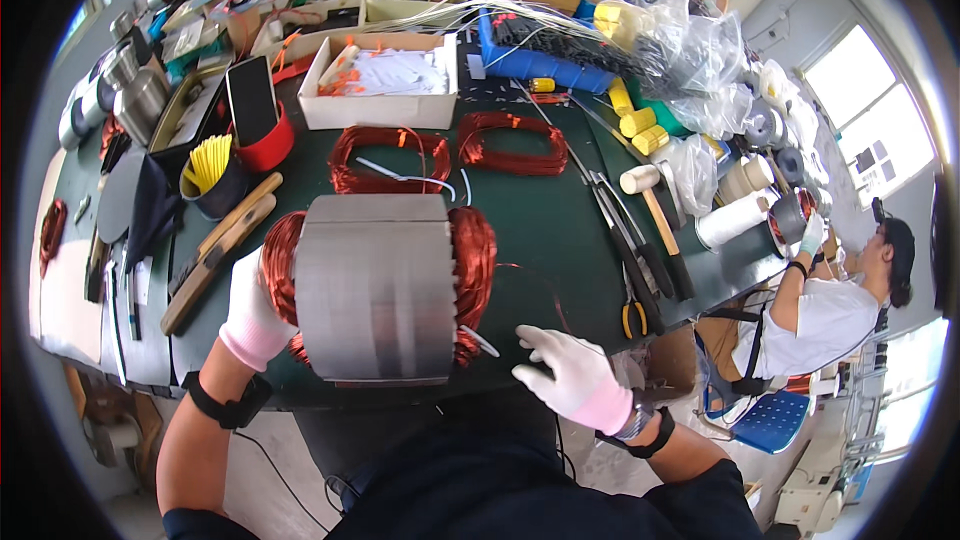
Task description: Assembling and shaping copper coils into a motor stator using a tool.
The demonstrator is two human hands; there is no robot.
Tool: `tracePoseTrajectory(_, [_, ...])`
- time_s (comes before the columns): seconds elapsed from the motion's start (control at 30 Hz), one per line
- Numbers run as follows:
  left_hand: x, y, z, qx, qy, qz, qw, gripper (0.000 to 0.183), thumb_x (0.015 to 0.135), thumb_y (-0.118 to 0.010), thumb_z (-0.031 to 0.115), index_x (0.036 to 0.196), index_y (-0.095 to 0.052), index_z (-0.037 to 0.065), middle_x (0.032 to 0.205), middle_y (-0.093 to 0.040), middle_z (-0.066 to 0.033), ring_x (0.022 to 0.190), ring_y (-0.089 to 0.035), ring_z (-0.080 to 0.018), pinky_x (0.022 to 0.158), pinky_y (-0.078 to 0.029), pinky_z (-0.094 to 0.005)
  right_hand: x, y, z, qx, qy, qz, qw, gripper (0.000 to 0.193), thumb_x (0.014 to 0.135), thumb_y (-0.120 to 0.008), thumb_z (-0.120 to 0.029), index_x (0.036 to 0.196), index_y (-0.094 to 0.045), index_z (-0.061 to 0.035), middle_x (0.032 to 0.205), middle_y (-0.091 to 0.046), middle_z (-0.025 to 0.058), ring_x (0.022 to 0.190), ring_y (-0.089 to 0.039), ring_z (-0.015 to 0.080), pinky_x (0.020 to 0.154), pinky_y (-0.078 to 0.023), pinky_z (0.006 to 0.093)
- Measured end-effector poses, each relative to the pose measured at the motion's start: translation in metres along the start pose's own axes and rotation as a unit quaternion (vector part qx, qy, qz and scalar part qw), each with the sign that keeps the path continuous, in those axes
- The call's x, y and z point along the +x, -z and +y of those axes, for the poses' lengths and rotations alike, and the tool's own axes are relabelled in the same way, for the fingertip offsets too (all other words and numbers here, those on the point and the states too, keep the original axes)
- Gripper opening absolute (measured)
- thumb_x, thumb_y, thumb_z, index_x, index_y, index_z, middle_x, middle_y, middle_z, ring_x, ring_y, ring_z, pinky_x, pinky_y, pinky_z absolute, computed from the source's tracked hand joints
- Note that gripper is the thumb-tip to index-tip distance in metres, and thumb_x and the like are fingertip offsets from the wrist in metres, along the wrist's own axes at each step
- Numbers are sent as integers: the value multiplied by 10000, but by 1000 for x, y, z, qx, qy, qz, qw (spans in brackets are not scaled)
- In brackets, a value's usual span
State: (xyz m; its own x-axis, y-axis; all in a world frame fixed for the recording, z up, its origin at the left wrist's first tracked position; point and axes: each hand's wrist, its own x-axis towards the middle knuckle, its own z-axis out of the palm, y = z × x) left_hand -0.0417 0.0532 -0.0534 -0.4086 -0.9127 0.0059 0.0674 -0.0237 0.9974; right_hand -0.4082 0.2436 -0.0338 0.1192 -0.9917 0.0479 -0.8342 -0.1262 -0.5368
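Observation:
A large grey motor stator (375, 290) stands on the dark green table in front of me, lying on its side, with red-brown copper windings (475, 265) bulging from both ends. My left hand (255, 310), in a white glove with a pink cuff, presses against the windings at the stator's left end; its fingers are mostly hidden behind them. Off the right end, my gloved right hand (570, 375) hangs apart from the stator, fingers spread and holding nothing. A short white sleeve (480, 340) pokes out of the right windings, close to that hand.
Behind the stator lie two copper wire coils (390, 160) and a white box (378, 90) of papers. To the right are a mallet (655, 210), pliers (633, 315) and long blades. At left are wooden sticks (220, 250) and a phone (252, 100). A co-worker (820, 320) sits at right.

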Motion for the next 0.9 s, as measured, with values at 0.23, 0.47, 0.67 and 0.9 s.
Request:
tracePoseTrajectory(0.23, [-1,1,0,105,-20,42,993,439,956,-708,4,1390,-646,12,1257,-752,-100,1100,-715,-166,973,-562,-327,14,76,33,-8,25,166,986,146,912,-735,-89,1054,-743,-52,981,-752,169,878,-740,358,771,-595,421])
tracePoseTrajectory(0.47, [4,-2,-4,-4,-33,-8,999,386,1046,-576,45,1430,-599,17,1292,-706,-60,1118,-685,-170,947,-559,-322,3,68,132,-286,-179,90,937,313,896,-789,-227,1081,-646,-18,987,-660,197,991,-671,409,843,-551,495])
tracePoseTrajectory(0.67, [-2,-10,3,17,-33,-22,999,391,1035,-546,77,1421,-589,35,1163,-729,-100,918,-715,-214,797,-568,-356,11,69,154,-168,-154,122,966,229,905,-736,-127,1059,-650,20,843,-621,193,823,-645,390,753,-505,466])
tracePoseTrajectory(0.9, [10,-16,19,417,-303,35,856,124,823,-690,114,892,-635,27,846,-643,-173,803,-678,-423,718,-557,-494,-3,100,138,-25,-315,154,936,301,1037,-505,-108,1286,-606,27,905,-666,87,654,-634,140,558,-536,334])
